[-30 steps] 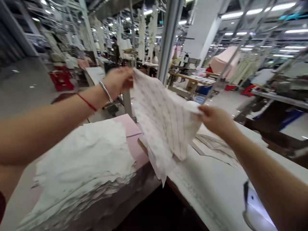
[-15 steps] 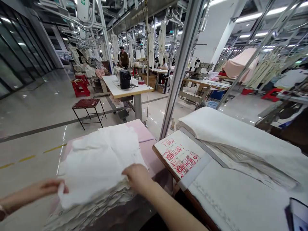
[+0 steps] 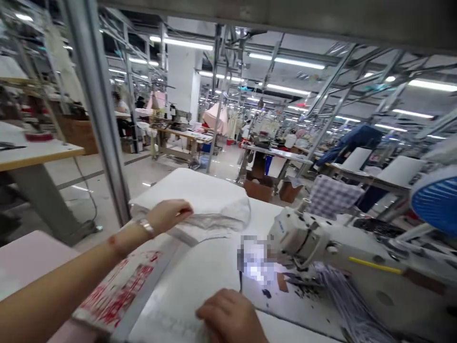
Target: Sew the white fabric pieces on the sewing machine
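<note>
My left hand [image 3: 169,215] reaches in from the lower left and its fingers pinch the edge of a folded white cloth stack [image 3: 193,188], with a thin grey strip of fabric running from there to the right. My right hand [image 3: 228,317] sits at the bottom edge, pressed down on a flat white cloth [image 3: 185,286]. Whether its fingers grip that cloth is hidden. A white industrial sewing machine [image 3: 310,243] stands to the right of that hand, apart from it. A pixelated patch hides the area by its needle end.
A board with red writing [image 3: 121,290] lies under my left forearm. Dark thread ends and scraps surround the machine base, and a blue fan [image 3: 437,200] stands at the right. A steel post [image 3: 98,105] rises at the left, and further sewing tables [image 3: 271,153] fill the hall.
The view has swung right, from the loose white pile to the sewing machine. Both hands have left that pile, and my left hand now pinches the folded stack's edge.
</note>
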Demonstrator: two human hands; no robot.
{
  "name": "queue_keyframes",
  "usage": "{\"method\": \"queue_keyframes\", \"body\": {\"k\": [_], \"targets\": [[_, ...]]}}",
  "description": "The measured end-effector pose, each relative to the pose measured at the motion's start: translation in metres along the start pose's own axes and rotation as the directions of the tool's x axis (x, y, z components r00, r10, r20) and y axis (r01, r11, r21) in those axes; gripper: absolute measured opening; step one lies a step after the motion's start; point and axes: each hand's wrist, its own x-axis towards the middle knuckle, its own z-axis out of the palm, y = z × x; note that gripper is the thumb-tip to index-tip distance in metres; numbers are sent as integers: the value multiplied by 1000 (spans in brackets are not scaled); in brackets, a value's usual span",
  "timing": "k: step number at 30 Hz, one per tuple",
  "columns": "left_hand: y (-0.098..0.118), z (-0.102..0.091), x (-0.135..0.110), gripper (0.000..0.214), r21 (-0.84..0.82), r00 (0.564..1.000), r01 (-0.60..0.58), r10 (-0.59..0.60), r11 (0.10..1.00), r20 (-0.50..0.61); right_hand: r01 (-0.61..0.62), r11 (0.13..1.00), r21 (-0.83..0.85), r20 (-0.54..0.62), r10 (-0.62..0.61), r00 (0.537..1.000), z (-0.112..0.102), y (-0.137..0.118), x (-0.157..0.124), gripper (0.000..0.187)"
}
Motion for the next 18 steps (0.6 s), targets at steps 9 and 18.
{"method": "queue_keyframes", "body": {"k": [9, 18], "targets": [[9, 44, 135, 23, 81, 952, -98, 70, 992, 298, -324, 946, 2, -34, 323, 946, -33, 66, -50, 25], [45, 18, 82, 27, -195, 940, -103, 160, 975, 303, -405, 910, -91, -93, 397, 913, -46, 56, -42, 33]]}}
